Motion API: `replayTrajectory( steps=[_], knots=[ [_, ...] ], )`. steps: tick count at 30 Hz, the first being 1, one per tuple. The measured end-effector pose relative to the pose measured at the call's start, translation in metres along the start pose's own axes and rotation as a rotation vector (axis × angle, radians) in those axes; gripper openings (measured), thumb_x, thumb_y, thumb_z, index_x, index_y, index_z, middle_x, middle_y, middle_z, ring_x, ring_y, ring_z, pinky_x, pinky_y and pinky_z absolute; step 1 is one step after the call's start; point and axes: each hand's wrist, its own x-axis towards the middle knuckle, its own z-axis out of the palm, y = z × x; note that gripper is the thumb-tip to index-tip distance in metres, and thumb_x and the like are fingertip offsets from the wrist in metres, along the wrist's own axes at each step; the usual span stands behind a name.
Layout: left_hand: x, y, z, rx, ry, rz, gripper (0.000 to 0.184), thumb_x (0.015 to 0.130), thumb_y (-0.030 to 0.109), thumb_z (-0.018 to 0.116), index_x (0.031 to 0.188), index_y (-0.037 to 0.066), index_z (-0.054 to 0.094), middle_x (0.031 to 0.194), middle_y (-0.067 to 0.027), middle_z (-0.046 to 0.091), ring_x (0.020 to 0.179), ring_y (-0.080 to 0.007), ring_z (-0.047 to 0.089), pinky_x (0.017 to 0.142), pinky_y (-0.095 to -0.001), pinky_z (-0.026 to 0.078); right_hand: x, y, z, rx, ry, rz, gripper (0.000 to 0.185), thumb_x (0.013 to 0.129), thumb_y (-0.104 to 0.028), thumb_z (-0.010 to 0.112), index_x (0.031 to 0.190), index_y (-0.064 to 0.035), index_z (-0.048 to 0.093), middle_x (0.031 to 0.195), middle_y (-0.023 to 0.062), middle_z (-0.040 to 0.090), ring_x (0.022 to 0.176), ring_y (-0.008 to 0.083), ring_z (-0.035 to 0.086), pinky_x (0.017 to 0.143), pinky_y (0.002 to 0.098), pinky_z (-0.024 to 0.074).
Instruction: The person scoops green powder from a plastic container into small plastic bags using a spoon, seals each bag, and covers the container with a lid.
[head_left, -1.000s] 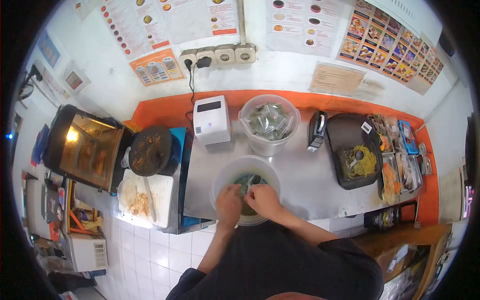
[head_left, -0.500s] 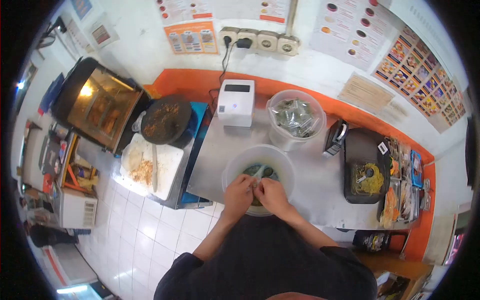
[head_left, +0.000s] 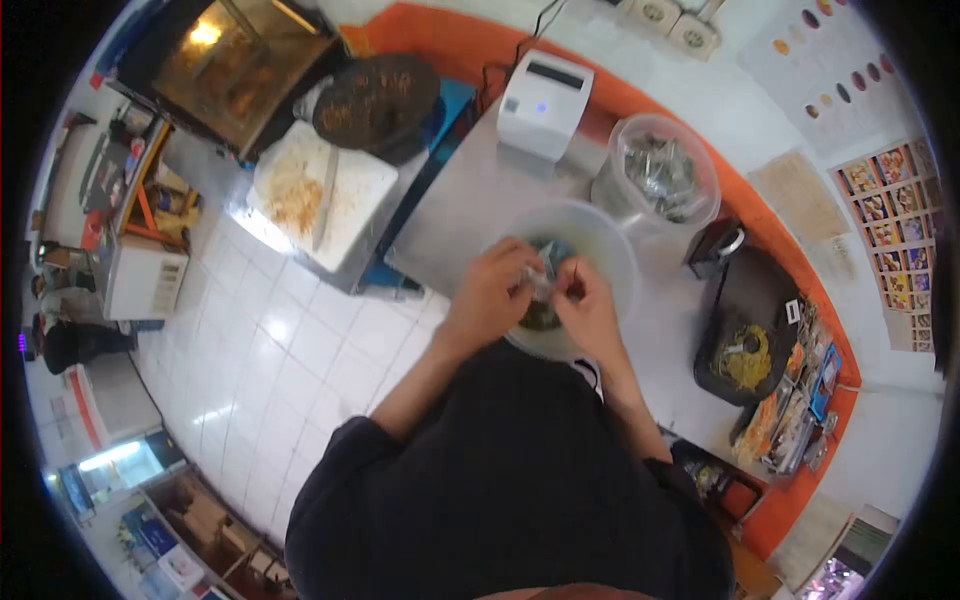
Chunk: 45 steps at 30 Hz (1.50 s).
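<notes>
Over a wide translucent plastic tub (head_left: pixel 622 265), my left hand (head_left: pixel 492 298) grips a small clear plastic bag (head_left: pixel 541 284) between thumb and fingers. My right hand (head_left: pixel 588 310) is just to the right, its thumb and fingertips pinched together. Whether a bit of the bag is in that pinch is too blurred to tell. Inside the tub lie dark green contents (head_left: pixel 540 316) and something bluish, partly covered by my hands. Behind it, to the right, stands a clear bucket (head_left: pixel 607 192) filled with small plastic packets (head_left: pixel 660 180).
A white boxy device (head_left: pixel 545 105) stands at the back of the steel counter (head_left: pixel 450 215). On the right are a black tray (head_left: pixel 715 345) with yellow-green food and several ingredient containers. To the left sit a cutting board (head_left: pixel 360 195) with a knife (head_left: pixel 326 200), and a dark round pan (head_left: pixel 375 105).
The camera view has tilted down and turned, shifting the scene. My hands, close together before, are now a little apart, with the bag in the left.
</notes>
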Motion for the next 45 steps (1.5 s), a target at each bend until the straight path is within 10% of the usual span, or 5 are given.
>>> replayTrajectory(
  steps=[10, 16, 19, 31, 45],
  knots=[
    [-0.021, -0.007, -0.066, 0.122, 0.324, 0.146, 0.048, 0.076, 0.010, 0.091, 0.120, 0.009, 0.072, 0.115, -0.0088, 0.074, 0.078, -0.0164, 0.069, 0.059, -0.0277, 0.056, 0.069, -0.031, 0.004, 0.392, -0.448, 0.334, 0.015, 0.084, -0.004, 0.077, 0.096, -0.0031, 0.067, 0.083, 0.0027, 0.068, 0.081, 0.0155, 0.069, 0.077, 0.0305, 0.0548],
    [-0.051, -0.028, -0.094, -0.109, 0.187, -0.137, 0.045, 0.078, 0.003, 0.087, 0.120, 0.009, 0.073, 0.119, -0.0092, 0.074, 0.082, -0.0129, 0.067, 0.064, -0.0254, 0.054, 0.081, 0.147, 0.028, -1.013, -0.733, -0.367, 0.023, 0.081, -0.007, 0.076, 0.104, -0.0068, 0.074, 0.112, 0.0189, 0.069, 0.101, 0.0364, 0.071, 0.088, 0.0445, 0.0586],
    [-0.057, -0.034, -0.085, -0.116, 0.032, -0.153, 0.043, 0.079, 0.004, 0.086, 0.120, 0.008, 0.073, 0.118, -0.0089, 0.073, 0.083, -0.0152, 0.068, 0.066, -0.0268, 0.054, 0.079, 0.172, 0.058, -1.118, -1.127, -0.187, 0.025, 0.082, -0.006, 0.072, 0.107, -0.0079, 0.075, 0.121, 0.0217, 0.065, 0.109, 0.0408, 0.068, 0.092, 0.0477, 0.0574],
    [-0.055, -0.051, -0.068, -0.253, -0.353, -0.248, 0.042, 0.087, 0.014, 0.082, 0.127, 0.009, 0.069, 0.121, -0.0124, 0.070, 0.101, -0.0266, 0.071, 0.082, -0.0370, 0.059, 0.079, 0.100, -0.013, -0.454, -0.147, 0.041, 0.013, 0.083, -0.006, 0.072, 0.092, 0.0030, 0.072, 0.092, 0.0205, 0.072, 0.080, 0.0349, 0.070, 0.077, 0.0399, 0.0566],
    [-0.041, -0.041, -0.047, -0.116, -0.383, -0.228, 0.039, 0.089, 0.011, 0.078, 0.126, 0.008, 0.068, 0.122, -0.0105, 0.067, 0.095, -0.0282, 0.071, 0.078, -0.0350, 0.060, 0.022, 0.145, 0.001, -0.903, -0.571, 0.020, 0.015, 0.086, -0.001, 0.058, 0.092, 0.0002, 0.072, 0.104, 0.0284, 0.069, 0.097, 0.0451, 0.069, 0.089, 0.0521, 0.0564]
  ],
)
